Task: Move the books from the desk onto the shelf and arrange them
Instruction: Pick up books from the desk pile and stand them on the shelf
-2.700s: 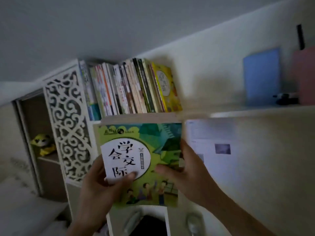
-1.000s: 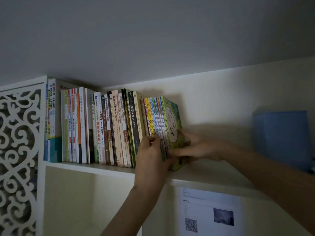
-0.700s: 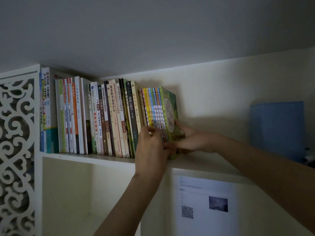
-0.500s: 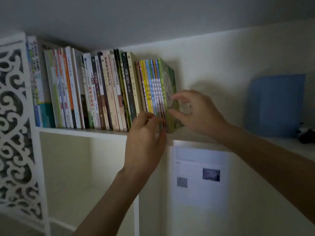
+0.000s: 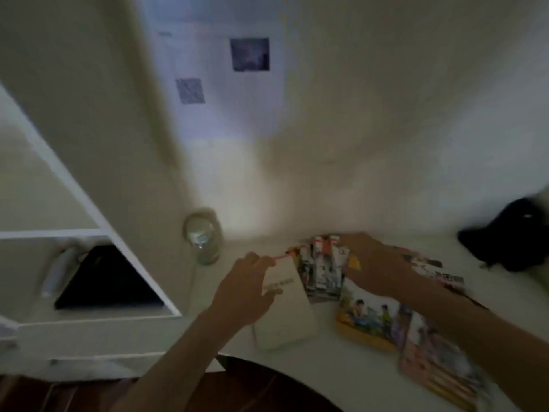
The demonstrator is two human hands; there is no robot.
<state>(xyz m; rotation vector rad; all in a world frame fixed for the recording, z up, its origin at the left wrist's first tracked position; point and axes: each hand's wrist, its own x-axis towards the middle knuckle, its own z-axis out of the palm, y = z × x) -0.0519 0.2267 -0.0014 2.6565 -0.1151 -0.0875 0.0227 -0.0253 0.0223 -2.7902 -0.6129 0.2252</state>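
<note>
Head view is showing a white book (image 5: pixel 283 304) lying on the surface, long axis running away from the person; the left hand (image 5: pixel 246 289) is gripping its near-left edge, while the right hand (image 5: pixel 377 263) is resting flat, fingers spread, on the fanned books (image 5: pixel 320 269) just beside.

Desk (image 5: pixel 341 370) along wall (image 5: pixel 386 114). Books (image 5: pixel 320 272) spread on desk, centre to right. Pale book (image 5: pixel 285 316) leftmost; illustrated book (image 5: pixel 368 319) right of it; another book (image 5: pixel 439 367) further right, nearer desk edge. Left hand (image 5: pixel 246 289) on pale book; right hand (image 5: pixel 377 269) on spread behind illustrated book. Jar (image 5: pixel 205 236) left of books, by wall. Dark object (image 5: pixel 511 242) far right. Paper sheet (image 5: pixel 219 81) on wall above jar. Cabinet (image 5: pixel 89 173) at left, dark item (image 5: pixel 104 281) in its compartment.
</note>
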